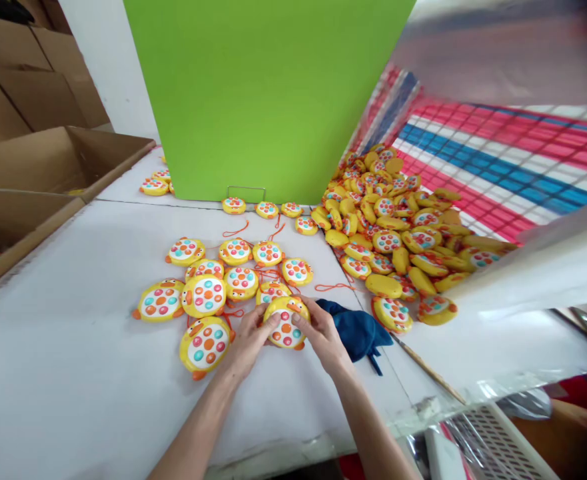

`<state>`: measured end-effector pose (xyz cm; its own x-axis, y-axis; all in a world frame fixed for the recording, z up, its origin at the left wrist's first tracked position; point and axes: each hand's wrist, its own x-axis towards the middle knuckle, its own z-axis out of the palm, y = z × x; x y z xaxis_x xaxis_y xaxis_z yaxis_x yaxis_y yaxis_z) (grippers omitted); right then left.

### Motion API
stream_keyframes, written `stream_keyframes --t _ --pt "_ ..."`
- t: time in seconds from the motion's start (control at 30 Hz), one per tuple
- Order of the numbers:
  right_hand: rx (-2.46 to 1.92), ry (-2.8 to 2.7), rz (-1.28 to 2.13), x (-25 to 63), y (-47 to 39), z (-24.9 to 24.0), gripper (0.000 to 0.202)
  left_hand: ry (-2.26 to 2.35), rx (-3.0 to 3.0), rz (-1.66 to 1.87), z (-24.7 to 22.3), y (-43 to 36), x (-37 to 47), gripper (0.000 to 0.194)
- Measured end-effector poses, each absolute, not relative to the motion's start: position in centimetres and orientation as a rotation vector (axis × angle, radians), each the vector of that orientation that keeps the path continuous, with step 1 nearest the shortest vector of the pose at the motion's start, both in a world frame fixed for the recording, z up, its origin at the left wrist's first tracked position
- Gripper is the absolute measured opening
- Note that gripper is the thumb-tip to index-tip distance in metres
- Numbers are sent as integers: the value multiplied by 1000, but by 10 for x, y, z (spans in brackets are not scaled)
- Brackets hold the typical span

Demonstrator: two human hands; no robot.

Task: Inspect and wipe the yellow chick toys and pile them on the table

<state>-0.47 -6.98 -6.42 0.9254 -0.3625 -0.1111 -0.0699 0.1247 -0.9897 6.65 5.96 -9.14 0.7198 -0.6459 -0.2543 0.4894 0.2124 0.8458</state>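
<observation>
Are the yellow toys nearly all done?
Probably not. The group of toys spread on the white table may be the done ones, though I can't tell for sure. One toy is in hand, held by the left hand and right hand. The big pile on the right looks like what's left.

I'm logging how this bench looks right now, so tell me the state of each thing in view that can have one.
Left hand, closed on toy
Right hand, closed on same toy
Yellow toy, held, dotted side showing
Spread toys, dotted sides up
Piled toys, mixed ways up
Cardboard boxes, open
Blue cloth, bunched up
Thin stick, lying flat
Green board, upright
</observation>
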Motion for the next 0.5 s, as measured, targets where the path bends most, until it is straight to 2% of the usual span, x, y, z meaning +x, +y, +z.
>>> stream_keyframes --t 0.23,0.4,0.5 --pt "-1437 358 -358 -8 -60 -65 47 -208 979 -762 -85 59 65 45" --pt "-1599 449 -389 -6 -67 -74 40 -348 1297 -685 -85 57 59 55" --pt "-1508 432 -374 -7 -66 -79 44 -325 1376 -629 -87 56 59 56"
